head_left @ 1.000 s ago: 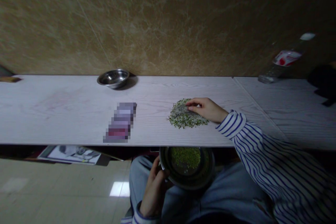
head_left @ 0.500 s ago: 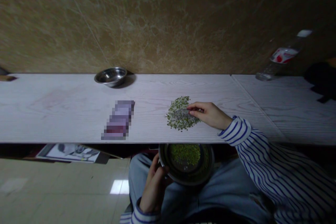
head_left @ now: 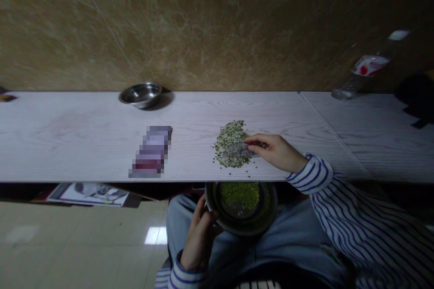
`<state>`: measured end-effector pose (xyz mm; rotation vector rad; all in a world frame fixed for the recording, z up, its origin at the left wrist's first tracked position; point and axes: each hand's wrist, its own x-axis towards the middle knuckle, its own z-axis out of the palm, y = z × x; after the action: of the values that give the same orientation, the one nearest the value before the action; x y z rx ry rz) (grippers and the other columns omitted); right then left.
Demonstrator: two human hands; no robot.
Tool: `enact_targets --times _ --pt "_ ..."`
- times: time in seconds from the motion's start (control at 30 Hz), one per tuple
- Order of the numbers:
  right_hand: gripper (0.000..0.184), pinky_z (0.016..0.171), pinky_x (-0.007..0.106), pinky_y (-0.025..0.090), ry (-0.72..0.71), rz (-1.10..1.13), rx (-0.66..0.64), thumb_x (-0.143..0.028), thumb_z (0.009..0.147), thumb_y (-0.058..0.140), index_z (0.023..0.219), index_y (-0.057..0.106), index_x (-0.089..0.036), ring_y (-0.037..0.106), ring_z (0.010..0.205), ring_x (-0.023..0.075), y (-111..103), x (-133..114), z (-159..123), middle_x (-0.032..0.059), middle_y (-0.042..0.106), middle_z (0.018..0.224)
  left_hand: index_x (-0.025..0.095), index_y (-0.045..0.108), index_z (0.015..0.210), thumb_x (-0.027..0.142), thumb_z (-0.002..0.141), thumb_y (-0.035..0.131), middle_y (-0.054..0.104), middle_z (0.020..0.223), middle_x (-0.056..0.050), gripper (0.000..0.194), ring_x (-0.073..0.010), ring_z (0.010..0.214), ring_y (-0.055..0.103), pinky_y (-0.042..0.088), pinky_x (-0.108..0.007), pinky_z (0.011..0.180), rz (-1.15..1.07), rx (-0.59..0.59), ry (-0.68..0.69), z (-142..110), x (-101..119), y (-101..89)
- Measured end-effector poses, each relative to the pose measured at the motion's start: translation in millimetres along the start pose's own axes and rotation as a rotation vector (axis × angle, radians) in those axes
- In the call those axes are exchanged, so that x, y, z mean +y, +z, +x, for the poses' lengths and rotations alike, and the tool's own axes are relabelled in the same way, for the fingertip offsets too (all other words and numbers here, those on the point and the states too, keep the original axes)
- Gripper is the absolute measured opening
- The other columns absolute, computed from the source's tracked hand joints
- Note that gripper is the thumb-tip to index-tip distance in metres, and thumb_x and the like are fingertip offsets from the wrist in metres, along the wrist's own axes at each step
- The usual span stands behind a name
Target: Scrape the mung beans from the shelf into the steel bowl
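Note:
In the head view my left hand (head_left: 200, 237) grips the left rim of a dark metal basin (head_left: 233, 226), which sits over my lap just under the table edge. Small green beans or seeds (head_left: 240, 193) cover part of its bottom. My right hand (head_left: 276, 152) is closed, thumb and fingers pinching a flat grey mesh-like piece (head_left: 233, 150) whose exact kind I cannot make out. That piece lies over a spread of mixed white grains and green beans (head_left: 228, 133) on the tabletop. A few loose beans lie toward the table's front edge.
A small steel bowl (head_left: 140, 95) stands by the wall at the back left. Nearer on the white table (head_left: 84, 144) lies a blurred-out flat object (head_left: 151, 151). A clear plastic bottle (head_left: 359, 72) and a dark object (head_left: 415, 99) are at the right.
My right hand has drawn the grey piece slightly toward me across the spread, and several beans have scattered forward. My left hand keeps its hold on the basin. The view has shifted slightly.

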<state>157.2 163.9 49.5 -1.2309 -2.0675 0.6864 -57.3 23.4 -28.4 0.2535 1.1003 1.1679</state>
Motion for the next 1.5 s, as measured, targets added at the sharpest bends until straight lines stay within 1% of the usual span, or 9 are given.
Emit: enact_targets --times 0.13,0.3,0.47,0.63,0.73,0.87,1.2,1.33,1.5 --pt "0.022 0.078 0.031 0.055 -0.001 -0.021 0.065 -0.023 0.084 0.057 0.099 0.071 -0.018 0.069 0.087 0.0183 -4.1 -2.6 -5.2 0.0051 0.075 0.095 0.019 0.057 0.122 0.019 0.064 0.067 0.068 0.107 -0.009 0.059 -0.0231 0.088 0.059 0.052 -0.032 0.063 -0.004 -0.007 0.003 0.9 0.3 -1.0" --pt "0.021 0.076 0.029 0.057 0.004 -0.057 0.152 -0.024 0.084 0.057 0.097 0.072 -0.018 0.070 0.086 0.0188 -10.5 -6.8 -20.9 0.0053 0.076 0.094 0.020 0.058 0.119 0.019 0.064 0.067 0.068 0.098 -0.006 0.056 -0.0212 0.082 0.060 0.052 -0.031 0.062 -0.008 0.002 -0.007 1.7 0.6 -0.8" --pt "0.020 0.082 0.029 0.057 -0.048 -0.064 0.122 -0.022 0.085 0.058 0.099 0.072 -0.019 0.071 0.089 0.0178 -3.2 -9.4 -34.6 0.0047 0.076 0.097 0.021 0.059 0.119 0.018 0.064 0.067 0.068 0.105 -0.006 0.056 -0.0208 0.087 0.060 0.052 -0.030 0.066 -0.017 0.009 -0.025 3.0 -1.1 -1.4" --pt "0.021 0.083 0.029 0.056 -0.082 -0.081 0.101 -0.020 0.086 0.057 0.101 0.071 -0.018 0.070 0.089 0.0172 10.4 -10.5 -30.2 0.0052 0.075 0.098 0.022 0.056 0.123 0.021 0.066 0.066 0.067 0.106 -0.006 0.058 -0.0208 0.086 0.058 0.051 -0.030 0.066 0.013 0.004 -0.036 5.2 -3.3 -5.0" --pt "0.021 0.084 0.031 0.056 -0.066 -0.095 0.116 -0.020 0.087 0.057 0.102 0.071 -0.017 0.070 0.089 0.0178 14.9 -8.4 -26.3 0.0059 0.075 0.098 0.023 0.056 0.123 0.021 0.067 0.065 0.064 0.112 -0.007 0.057 -0.0217 0.088 0.057 0.049 -0.029 0.062 0.019 -0.007 -0.032 5.5 -2.9 -5.8" --pt "0.022 0.082 0.031 0.056 -0.039 -0.099 0.148 -0.021 0.087 0.056 0.102 0.071 -0.018 0.070 0.090 0.0183 16.6 -3.1 -22.9 0.0057 0.075 0.098 0.023 0.057 0.123 0.019 0.065 0.066 0.064 0.112 -0.008 0.058 -0.0216 0.088 0.057 0.048 -0.029 0.062 0.003 -0.010 -0.030 5.6 -1.8 -4.6" --pt "0.023 0.078 0.030 0.056 0.020 -0.057 0.164 -0.021 0.086 0.057 0.103 0.072 -0.020 0.070 0.087 0.0181 12.8 3.4 -6.6 0.0047 0.076 0.099 0.023 0.056 0.124 0.019 0.067 0.065 0.067 0.101 -0.007 0.059 -0.0209 0.083 0.059 0.049 -0.030 0.063 0.009 -0.024 -0.054 7.4 -6.0 -3.1" --pt "0.021 0.073 0.030 0.057 0.021 -0.044 0.238 -0.023 0.085 0.059 0.100 0.073 -0.019 0.071 0.084 0.0188 7.4 2.6 -16.3 0.0052 0.076 0.095 0.024 0.057 0.125 0.020 0.065 0.066 0.066 0.110 -0.008 0.061 -0.0217 0.088 0.059 0.050 -0.030 0.064 -0.011 -0.025 -0.053 7.8 -7.3 -3.8" --pt "0.020 0.078 0.032 0.057 0.030 -0.122 0.334 -0.024 0.084 0.061 0.099 0.073 -0.018 0.071 0.086 0.0206 -2.2 6.9 -37.1 0.0062 0.076 0.095 0.026 0.056 0.126 0.020 0.066 0.066 0.066 0.111 -0.006 0.061 -0.0207 0.088 0.059 0.049 -0.028 0.064 0.021 -0.018 -0.065 9.2 -8.0 -5.8"
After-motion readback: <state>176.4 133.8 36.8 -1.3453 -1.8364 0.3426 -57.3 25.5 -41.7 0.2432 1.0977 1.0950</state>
